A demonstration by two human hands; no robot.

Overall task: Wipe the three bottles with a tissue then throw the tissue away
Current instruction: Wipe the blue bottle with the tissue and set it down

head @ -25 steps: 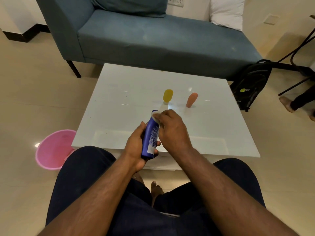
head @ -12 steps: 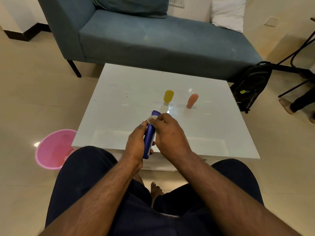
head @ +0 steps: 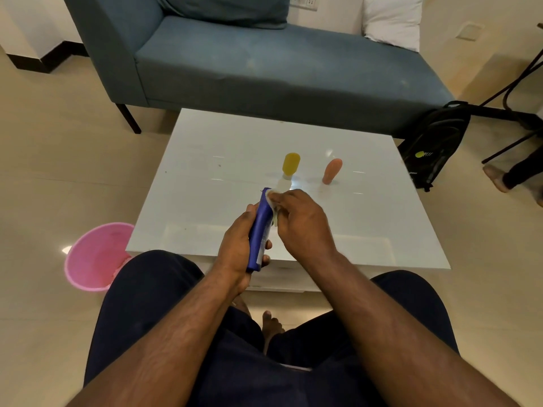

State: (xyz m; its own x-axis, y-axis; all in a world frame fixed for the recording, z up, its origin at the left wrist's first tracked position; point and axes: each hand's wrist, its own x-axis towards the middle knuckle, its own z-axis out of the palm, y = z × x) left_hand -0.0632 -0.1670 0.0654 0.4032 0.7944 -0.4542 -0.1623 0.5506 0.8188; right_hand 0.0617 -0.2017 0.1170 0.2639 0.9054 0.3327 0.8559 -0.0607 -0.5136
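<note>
My left hand (head: 238, 245) grips a blue bottle (head: 260, 230) by its lower half, above the near edge of the white table (head: 205, 160). My right hand (head: 299, 221) pinches a white tissue (head: 271, 199) against the bottle's upper end. A yellow bottle (head: 291, 164) stands on its white cap at the table's middle. To its right stands an orange bottle (head: 332, 170). Most of the tissue is hidden under my right fingers.
A pink bin (head: 94, 255) sits on the floor at the table's near left corner. A blue sofa (head: 264, 63) runs behind the table. A black backpack (head: 432, 145) leans at the right, beside another person's foot (head: 496, 177).
The blue bottle has turned in my left hand so less of its label shows. My right hand with the tissue has shifted along the bottle's top end.
</note>
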